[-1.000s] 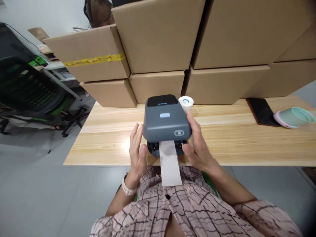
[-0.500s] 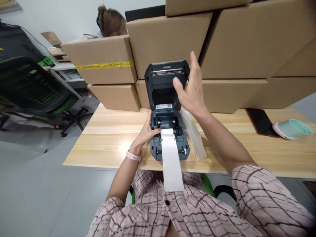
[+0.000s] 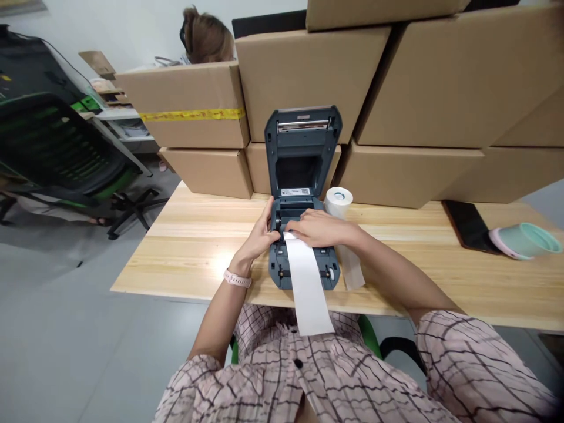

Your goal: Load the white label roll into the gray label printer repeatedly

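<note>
A dark grey label printer [image 3: 274, 273] stands on the wooden table with its lid raised. My left hand [image 3: 259, 238] grips the printer's left side, thumb over the inner edge and fingers along the outside. Inside the printer bay is my right hand [image 3: 319, 228], its bent fingers closed at the upper end of a white paper strip [image 3: 307, 288]. That strip runs over the printer's front and hangs past the table edge. Just right of the printer stands a roll of labels [image 3: 338, 200], its loose tail [image 3: 352, 270] lying towards me.
Cardboard boxes [image 3: 304, 70] are stacked along the table's back edge, close behind the raised lid. At the right lie a dark phone [image 3: 469, 226] and a mint-green cup [image 3: 524, 239] on its side. A person's head [image 3: 209, 38] shows behind the boxes; an office chair [image 3: 57, 147] stands left.
My right hand has come down from beside the lid into the printer bay, onto the strip's upper end. The strip now slants more to the right. The label roll has come into view.
</note>
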`<state>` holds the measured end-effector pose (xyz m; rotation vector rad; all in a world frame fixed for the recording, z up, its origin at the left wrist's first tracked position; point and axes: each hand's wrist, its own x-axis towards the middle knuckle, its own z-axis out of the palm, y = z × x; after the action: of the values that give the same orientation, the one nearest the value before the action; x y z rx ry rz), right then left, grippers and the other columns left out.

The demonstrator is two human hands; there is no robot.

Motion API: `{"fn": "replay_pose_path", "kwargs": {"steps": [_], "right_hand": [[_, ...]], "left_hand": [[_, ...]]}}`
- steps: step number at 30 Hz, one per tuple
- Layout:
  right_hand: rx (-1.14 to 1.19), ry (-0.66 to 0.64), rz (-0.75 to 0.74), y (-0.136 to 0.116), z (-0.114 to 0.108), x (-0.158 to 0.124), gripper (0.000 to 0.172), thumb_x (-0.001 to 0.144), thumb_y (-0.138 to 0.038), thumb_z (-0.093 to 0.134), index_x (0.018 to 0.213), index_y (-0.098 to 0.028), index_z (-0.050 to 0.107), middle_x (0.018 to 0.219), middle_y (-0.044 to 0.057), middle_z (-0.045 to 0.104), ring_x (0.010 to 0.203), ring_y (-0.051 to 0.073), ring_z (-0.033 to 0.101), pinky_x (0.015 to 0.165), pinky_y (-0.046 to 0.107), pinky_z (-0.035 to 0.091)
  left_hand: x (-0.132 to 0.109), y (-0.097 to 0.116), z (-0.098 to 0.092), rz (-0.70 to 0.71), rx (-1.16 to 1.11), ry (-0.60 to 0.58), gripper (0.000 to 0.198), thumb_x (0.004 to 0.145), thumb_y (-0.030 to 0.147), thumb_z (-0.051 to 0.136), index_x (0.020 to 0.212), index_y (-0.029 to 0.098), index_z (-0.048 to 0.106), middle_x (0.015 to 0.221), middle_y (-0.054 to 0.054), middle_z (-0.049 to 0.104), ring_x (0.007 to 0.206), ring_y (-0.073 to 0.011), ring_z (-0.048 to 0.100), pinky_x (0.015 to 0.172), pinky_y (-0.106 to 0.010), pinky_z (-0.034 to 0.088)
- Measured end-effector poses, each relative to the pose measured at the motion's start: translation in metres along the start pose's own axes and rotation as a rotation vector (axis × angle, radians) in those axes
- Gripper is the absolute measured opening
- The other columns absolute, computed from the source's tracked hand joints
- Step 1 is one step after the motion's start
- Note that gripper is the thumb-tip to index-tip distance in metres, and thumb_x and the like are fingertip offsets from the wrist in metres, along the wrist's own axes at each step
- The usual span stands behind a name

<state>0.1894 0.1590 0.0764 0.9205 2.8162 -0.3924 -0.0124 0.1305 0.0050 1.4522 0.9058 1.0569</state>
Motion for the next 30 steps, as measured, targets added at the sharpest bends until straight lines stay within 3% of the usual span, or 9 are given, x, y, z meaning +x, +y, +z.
{"fn": "replay_pose_path", "kwargs": {"steps": [7,13,16,18,20,22,24,27,30], "right_hand": [[0.097,-0.066,-0.048,0.005,-0.009,-0.004,0.040,0.103,-0.031,0.039,0.139,-0.022,0.055,0.125,0.014,0.073,0.114,0.032,0.068,0.094,0.044,0.047],[0.385,-0.076,-0.191,0.013,-0.014,-0.011,0.046,0.100,-0.038,0.051,0.143,-0.021,0.051,0.124,0.011,0.071,0.108,0.025,0.068,0.091,0.038,0.050],[0.662,0.019,-0.328,0.024,-0.019,-0.032,0.051,0.097,-0.042,0.059,0.143,-0.022,0.051,0.121,0.010,0.070,0.107,0.023,0.067,0.090,0.037,0.052],[0.854,0.204,-0.363,0.038,-0.018,-0.059,0.054,0.091,-0.044,0.070,0.140,-0.029,0.053,0.117,0.006,0.071,0.106,0.022,0.068,0.089,0.039,0.054],[1.018,0.471,-0.321,0.057,-0.009,-0.093,0.055,0.081,-0.048,0.080,0.130,-0.037,0.058,0.105,0.002,0.072,0.096,0.023,0.070,0.084,0.042,0.056],[1.127,0.743,-0.166,0.080,0.007,-0.127,0.048,0.071,-0.052,0.086,0.111,-0.038,0.065,0.097,0.002,0.071,0.089,0.026,0.072,0.085,0.048,0.056],[1.179,0.861,0.006,0.102,0.027,-0.153,0.043,0.065,-0.054,0.090,0.096,-0.035,0.067,0.094,0.006,0.069,0.089,0.028,0.072,0.089,0.052,0.055],[1.183,0.732,0.259,0.129,0.057,-0.168,0.044,0.063,-0.050,0.092,0.096,-0.033,0.068,0.105,0.011,0.073,0.105,0.032,0.071,0.095,0.052,0.055],[1.169,0.580,0.370,0.139,0.077,-0.159,0.043,0.067,-0.044,0.091,0.101,-0.030,0.069,0.115,0.012,0.075,0.105,0.032,0.072,0.090,0.050,0.058]], "left_hand": [[-0.001,-0.004,-0.003,0.002,0.051,0.024,0.110,0.067,0.013,0.062,0.166,0.024,0.017,0.175,-0.003,0.015,0.162,-0.0273,0.015,0.133,-0.041,0.017],[-0.001,-0.005,-0.001,-0.002,0.073,0.052,0.107,0.068,0.015,0.064,0.165,0.021,0.019,0.175,-0.005,0.015,0.162,-0.0256,0.014,0.133,-0.039,0.015],[-0.001,-0.004,0.002,-0.018,0.050,0.065,0.107,0.069,0.016,0.065,0.165,0.020,0.019,0.175,-0.006,0.018,0.162,-0.0265,0.017,0.133,-0.041,0.017],[-0.002,-0.004,0.003,-0.030,0.016,0.059,0.107,0.069,0.016,0.063,0.166,0.021,0.018,0.174,-0.005,0.021,0.161,-0.0275,0.021,0.132,-0.042,0.020],[-0.003,-0.005,0.004,-0.028,0.007,0.053,0.106,0.070,0.016,0.063,0.166,0.023,0.019,0.173,-0.004,0.023,0.160,-0.0278,0.022,0.132,-0.042,0.019],[-0.003,-0.005,0.005,-0.017,0.024,0.057,0.104,0.070,0.015,0.062,0.165,0.024,0.020,0.173,-0.003,0.024,0.161,-0.0274,0.020,0.133,-0.041,0.017],[-0.003,-0.004,0.005,-0.010,0.036,0.064,0.103,0.071,0.014,0.062,0.165,0.023,0.022,0.173,-0.003,0.025,0.162,-0.0271,0.017,0.133,-0.040,0.015],[-0.003,-0.004,0.006,-0.008,0.028,0.069,0.101,0.071,0.014,0.063,0.164,0.024,0.024,0.173,-0.003,0.025,0.161,-0.0276,0.018,0.133,-0.041,0.015],[-0.003,-0.003,0.006,-0.010,0.024,0.068,0.100,0.070,0.015,0.063,0.163,0.024,0.027,0.173,-0.003,0.025,0.161,-0.0281,0.020,0.133,-0.042,0.016]]}}
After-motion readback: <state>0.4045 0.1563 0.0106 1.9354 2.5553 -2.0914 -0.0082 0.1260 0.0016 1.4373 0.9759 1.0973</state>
